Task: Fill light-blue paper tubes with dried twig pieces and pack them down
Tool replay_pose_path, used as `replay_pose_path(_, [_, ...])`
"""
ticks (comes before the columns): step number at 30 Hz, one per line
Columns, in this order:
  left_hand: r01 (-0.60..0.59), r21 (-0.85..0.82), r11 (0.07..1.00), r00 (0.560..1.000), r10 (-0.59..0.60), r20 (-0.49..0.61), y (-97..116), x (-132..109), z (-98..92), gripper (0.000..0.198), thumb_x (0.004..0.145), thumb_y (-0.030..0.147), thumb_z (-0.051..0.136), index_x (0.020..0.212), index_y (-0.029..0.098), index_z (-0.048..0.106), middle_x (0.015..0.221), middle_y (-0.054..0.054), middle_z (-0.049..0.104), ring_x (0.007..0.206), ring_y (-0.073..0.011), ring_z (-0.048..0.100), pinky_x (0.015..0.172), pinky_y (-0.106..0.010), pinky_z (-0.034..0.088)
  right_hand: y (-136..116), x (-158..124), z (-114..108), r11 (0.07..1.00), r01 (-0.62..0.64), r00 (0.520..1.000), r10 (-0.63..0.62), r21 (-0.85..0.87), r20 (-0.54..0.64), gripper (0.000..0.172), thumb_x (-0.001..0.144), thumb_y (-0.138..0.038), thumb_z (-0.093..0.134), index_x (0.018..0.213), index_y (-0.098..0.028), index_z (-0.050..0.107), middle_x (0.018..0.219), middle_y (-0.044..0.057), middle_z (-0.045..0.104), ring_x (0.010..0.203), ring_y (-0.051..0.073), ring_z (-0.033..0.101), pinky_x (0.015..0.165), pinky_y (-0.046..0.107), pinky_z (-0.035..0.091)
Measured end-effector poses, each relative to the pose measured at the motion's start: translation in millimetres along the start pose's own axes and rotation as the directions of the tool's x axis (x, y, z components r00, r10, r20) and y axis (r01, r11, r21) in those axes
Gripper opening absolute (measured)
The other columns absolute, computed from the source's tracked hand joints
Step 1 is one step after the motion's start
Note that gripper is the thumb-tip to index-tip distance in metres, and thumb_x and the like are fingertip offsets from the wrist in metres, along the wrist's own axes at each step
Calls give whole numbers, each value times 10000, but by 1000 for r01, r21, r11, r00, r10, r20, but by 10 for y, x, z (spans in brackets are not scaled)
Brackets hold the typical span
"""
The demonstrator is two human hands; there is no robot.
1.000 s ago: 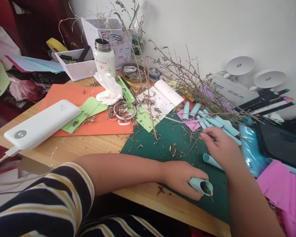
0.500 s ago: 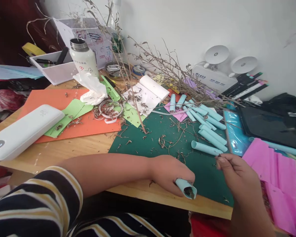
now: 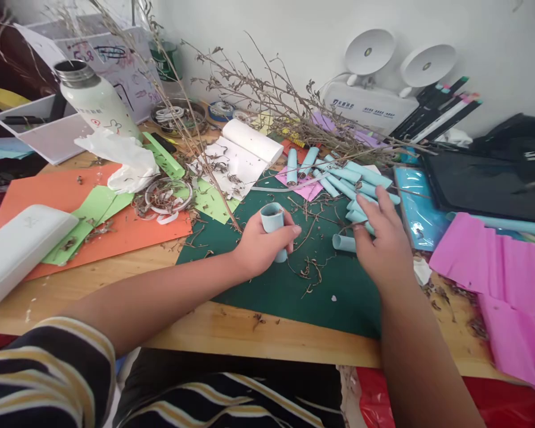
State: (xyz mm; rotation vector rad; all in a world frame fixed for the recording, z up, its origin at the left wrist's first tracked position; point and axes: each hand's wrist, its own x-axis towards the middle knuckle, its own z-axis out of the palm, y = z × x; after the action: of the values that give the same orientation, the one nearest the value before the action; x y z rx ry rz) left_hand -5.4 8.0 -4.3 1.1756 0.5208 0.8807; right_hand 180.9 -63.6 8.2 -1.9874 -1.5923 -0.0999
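My left hand point(image 3: 261, 246) is wrapped round a light-blue paper tube point(image 3: 273, 219), held upright above the green cutting mat point(image 3: 276, 303). Its open end faces up, with something dark just inside. My right hand point(image 3: 381, 252) reaches over the pile of blue paper tubes point(image 3: 370, 173), thumb and fingers apart. Close to its thumb is a thin dark bit of twig. A loose blue tube point(image 3: 344, 243) lies beside that hand, partly hidden by it. Bits of dried stem point(image 3: 312, 273) are scattered on the mat.
Dry branches point(image 3: 289, 113) lean across the back near a white router point(image 3: 368, 110). To the left are orange paper point(image 3: 31, 196), a white power bank point(image 3: 27, 249), a bottle point(image 3: 96, 98) and a tape roll point(image 3: 168, 195). Pink crepe paper point(image 3: 490, 261) lies right.
My left hand has moved up and left over the mat, turning the tube upright. My right hand has lifted forward to the tube pile, and its pinched fingers have spread. The view has shifted.
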Motion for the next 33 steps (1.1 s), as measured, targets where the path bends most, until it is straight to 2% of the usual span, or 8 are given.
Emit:
replay_pose_path(3, [-20, 15, 1000, 1000, 20, 1, 26, 14, -4, 141, 661, 245, 540, 668, 163, 426, 441, 69, 467, 419, -69, 457, 438, -200, 381, -31, -132, -3, 998, 56, 997, -54, -32, 62, 364, 777, -257, 449, 1139, -239, 479, 1360, 76, 270, 1209, 290, 312, 893, 483, 368])
replay_pose_path(7, [-58, 43, 997, 998, 57, 31, 42, -39, 20, 148, 660, 244, 545, 655, 159, 424, 468, 60, 468, 423, -68, 456, 431, -198, 376, -137, -397, 16, 968, 236, 967, -225, -81, 123, 178, 759, -261, 493, 883, -213, 612, 1298, 81, 372, 1182, 300, 345, 909, 502, 349])
replay_pose_path(12, [-191, 190, 963, 980, 176, 97, 38, -99, 19, 141, 668, 237, 546, 638, 160, 432, 502, 44, 464, 453, -69, 443, 457, -203, 368, -226, -579, 89, 951, 272, 947, -237, -149, 215, 147, 767, -253, 477, 767, -221, 620, 1229, 77, 442, 1150, 291, 376, 864, 497, 373])
replay_pose_path(16, [-441, 349, 827, 881, 324, 345, 84, -135, -5, 119, 657, 233, 556, 633, 165, 460, 566, 16, 490, 499, -76, 433, 497, -210, 359, -265, -569, 132, 942, 292, 925, -234, -165, 300, 167, 772, -262, 461, 798, -215, 619, 1276, 86, 393, 1187, 299, 322, 898, 498, 326])
replay_pose_path(19, [-506, 389, 770, 825, 301, 478, 123, -158, -8, 117, 658, 247, 543, 622, 175, 458, 546, 13, 487, 500, -86, 427, 503, -215, 350, -323, -542, 161, 936, 303, 909, -226, -182, 351, 177, 781, -253, 437, 776, -213, 610, 1290, 70, 382, 1196, 295, 304, 923, 493, 286])
replay_pose_path(25, [-386, 369, 845, 904, 268, 333, 116, -170, 10, 127, 659, 246, 546, 624, 164, 456, 558, 19, 477, 494, -74, 419, 494, -205, 355, -348, -468, 148, 945, 289, 919, -228, -155, 322, 153, 780, -211, 414, 752, -205, 564, 1113, 77, 518, 1042, 262, 444, 845, 475, 326])
replay_pose_path(30, [-213, 209, 954, 966, 174, 189, 64, -165, 41, 146, 658, 231, 564, 632, 149, 446, 519, 36, 463, 481, -68, 443, 480, -200, 371, -271, -385, 8, 995, 104, 985, -104, 6, 139, 102, 773, -232, 426, 758, -192, 518, 778, 46, 582, 743, 175, 533, 675, 333, 413])
replay_pose_path(33, [-136, 143, 980, 978, 110, 176, 49, -157, 52, 158, 652, 229, 572, 630, 147, 439, 496, 45, 462, 453, -62, 439, 450, -192, 369, -262, -384, -32, 1000, -11, 997, 9, 29, 72, 98, 757, -249, 445, 767, -200, 530, 738, 22, 581, 637, 142, 520, 579, 271, 409])
